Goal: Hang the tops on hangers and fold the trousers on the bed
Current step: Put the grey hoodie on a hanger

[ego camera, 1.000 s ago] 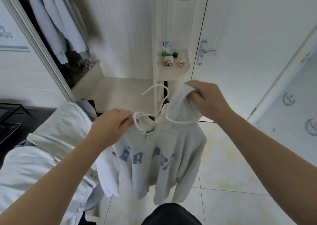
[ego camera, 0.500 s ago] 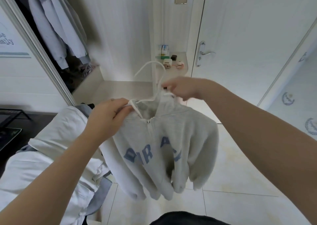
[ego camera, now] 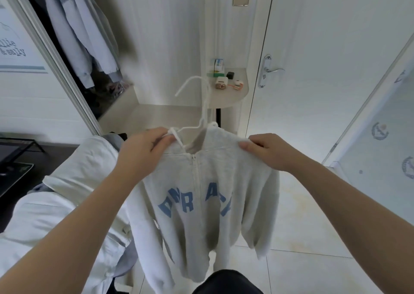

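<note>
A light grey zip hoodie [ego camera: 201, 199] with blue letters hangs in front of me on a white plastic hanger [ego camera: 202, 105], whose hook rises above the collar. My left hand [ego camera: 143, 152] pinches the hoodie's left shoulder together with the hanger's end. My right hand [ego camera: 268, 152] grips the right shoulder seam. Both sleeves dangle freely. The hanger's right arm is hidden inside the fabric.
A pile of white and pale blue clothes [ego camera: 58, 204] lies at my lower left. An open wardrobe [ego camera: 74, 35] with hung shirts is at the upper left. A small shelf [ego camera: 230, 91] with little items and a white door [ego camera: 313, 58] stand ahead.
My right hand moved from the hood at the collar out to the right shoulder. The hoodie now hangs spread and square on the hanger.
</note>
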`<state>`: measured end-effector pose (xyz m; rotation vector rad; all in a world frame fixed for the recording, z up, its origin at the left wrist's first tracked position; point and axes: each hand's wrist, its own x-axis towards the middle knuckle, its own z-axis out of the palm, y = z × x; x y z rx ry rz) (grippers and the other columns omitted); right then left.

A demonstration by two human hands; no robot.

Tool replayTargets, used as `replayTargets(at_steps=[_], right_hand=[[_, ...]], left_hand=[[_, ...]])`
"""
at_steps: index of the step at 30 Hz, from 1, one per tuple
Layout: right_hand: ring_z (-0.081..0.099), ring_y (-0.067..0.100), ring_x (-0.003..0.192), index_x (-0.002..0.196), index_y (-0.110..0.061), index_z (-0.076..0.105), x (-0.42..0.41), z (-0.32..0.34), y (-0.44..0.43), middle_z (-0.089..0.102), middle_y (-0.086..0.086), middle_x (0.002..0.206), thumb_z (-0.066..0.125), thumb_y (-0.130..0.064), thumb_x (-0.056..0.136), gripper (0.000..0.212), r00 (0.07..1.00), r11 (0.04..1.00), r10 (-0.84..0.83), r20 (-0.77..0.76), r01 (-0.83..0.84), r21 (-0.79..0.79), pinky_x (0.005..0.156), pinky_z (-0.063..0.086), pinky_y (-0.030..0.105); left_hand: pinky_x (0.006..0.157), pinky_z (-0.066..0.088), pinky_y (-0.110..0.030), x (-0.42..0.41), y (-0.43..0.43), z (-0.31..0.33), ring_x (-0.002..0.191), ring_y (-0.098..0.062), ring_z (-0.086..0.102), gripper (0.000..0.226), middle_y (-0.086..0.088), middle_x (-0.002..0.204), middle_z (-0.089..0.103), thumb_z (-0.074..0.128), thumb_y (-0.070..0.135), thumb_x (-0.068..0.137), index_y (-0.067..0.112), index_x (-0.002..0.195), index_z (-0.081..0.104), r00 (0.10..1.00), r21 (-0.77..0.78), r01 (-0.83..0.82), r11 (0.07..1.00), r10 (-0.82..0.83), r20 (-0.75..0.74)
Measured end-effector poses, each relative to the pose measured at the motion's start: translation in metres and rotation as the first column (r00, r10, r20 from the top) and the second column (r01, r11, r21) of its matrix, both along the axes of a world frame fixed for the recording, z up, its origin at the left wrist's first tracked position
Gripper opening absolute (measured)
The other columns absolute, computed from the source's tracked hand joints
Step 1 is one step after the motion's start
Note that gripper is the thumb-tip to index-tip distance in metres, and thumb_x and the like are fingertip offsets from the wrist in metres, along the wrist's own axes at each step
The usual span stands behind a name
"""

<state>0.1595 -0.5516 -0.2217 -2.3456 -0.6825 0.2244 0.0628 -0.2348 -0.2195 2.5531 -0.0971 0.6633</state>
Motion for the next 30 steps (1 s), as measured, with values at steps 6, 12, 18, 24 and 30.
replayTargets(at_steps=[6,12,18,24,30], right_hand=[[0.045,0.011,0.061,0.073,-0.017,0.047,-0.018,0.011,0.031,0.052,-0.002,0.069,0.049,-0.046,0.102,0.041,0.987,0.986,0.158,0.027,-0.156,-0.062,0.059,0.034,0.022],[0.035,0.006,0.050,0.065,-0.017,0.038,-0.027,0.002,0.039,0.038,-0.003,0.060,0.042,-0.045,0.104,0.048,0.990,0.985,0.139,0.008,-0.139,0.105,0.054,0.032,0.018],[0.035,0.005,0.048,0.061,-0.019,0.038,-0.024,-0.007,0.038,0.035,-0.012,0.053,0.043,-0.046,0.103,0.051,0.994,0.994,0.102,-0.033,-0.100,0.046,0.054,0.029,0.021],[0.032,0.008,0.051,0.059,-0.019,0.034,-0.029,-0.009,0.044,0.033,-0.012,0.054,0.047,-0.043,0.104,0.053,0.997,0.977,0.057,-0.061,-0.043,0.211,0.056,0.026,0.029],[0.032,0.015,0.058,0.061,-0.012,0.039,-0.031,-0.001,0.034,0.033,0.001,0.061,0.049,-0.037,0.103,0.050,0.993,0.917,0.047,-0.109,0.000,0.400,0.054,0.028,0.024]], left_hand=[[0.069,0.048,-0.037,0.004,-0.014,-0.004,0.069,-0.017,0.057,0.021,0.003,0.071,0.062,0.062,0.036,0.099,0.023,0.082,0.065,0.981,-0.156,0.097,0.983,-0.121,-0.152],[0.061,0.041,-0.025,-0.009,-0.011,-0.008,0.060,-0.007,0.049,0.018,-0.005,0.067,0.061,0.070,0.018,0.094,0.012,0.077,0.068,0.965,-0.389,0.108,0.915,-0.190,-0.181],[0.068,0.044,-0.024,-0.009,-0.014,-0.001,0.068,-0.005,0.053,0.016,0.016,0.067,0.060,0.068,0.015,0.096,0.015,0.080,0.070,1.000,-0.601,0.006,0.799,-0.005,0.003],[0.085,0.050,-0.021,-0.004,-0.031,0.030,0.090,-0.006,0.065,0.022,0.016,0.092,0.072,0.073,0.020,0.092,0.041,0.084,0.075,0.973,-0.448,0.214,0.868,-0.232,0.015],[0.116,0.030,-0.041,-0.006,0.013,-0.020,0.143,-0.019,0.031,0.087,0.004,0.157,0.031,0.080,0.059,0.073,0.045,0.147,0.037,0.946,-0.159,-0.104,0.982,0.048,-0.321]])
